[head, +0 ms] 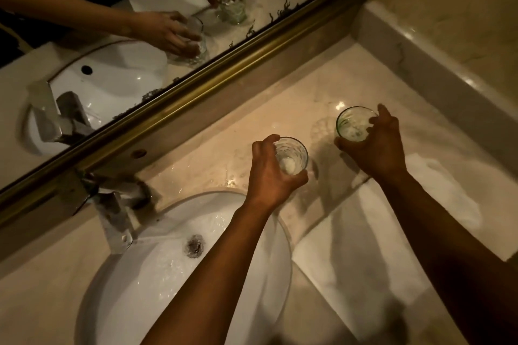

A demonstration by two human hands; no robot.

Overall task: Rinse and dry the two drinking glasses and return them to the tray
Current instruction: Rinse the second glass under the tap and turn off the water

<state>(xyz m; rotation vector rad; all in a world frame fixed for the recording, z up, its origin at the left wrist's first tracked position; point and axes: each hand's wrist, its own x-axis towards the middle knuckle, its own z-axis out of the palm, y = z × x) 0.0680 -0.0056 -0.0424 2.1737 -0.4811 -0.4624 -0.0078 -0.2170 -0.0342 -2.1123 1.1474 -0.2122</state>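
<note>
— Where are the glasses?
— Both upright on the counter, right of the sink. My left hand grips the near glass; my right hand grips the far glass, farther from the sink.

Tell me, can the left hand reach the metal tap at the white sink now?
Probably not yet: the left hand grips a clear drinking glass. The metal tap stands unobstructed beyond the white sink.
</note>
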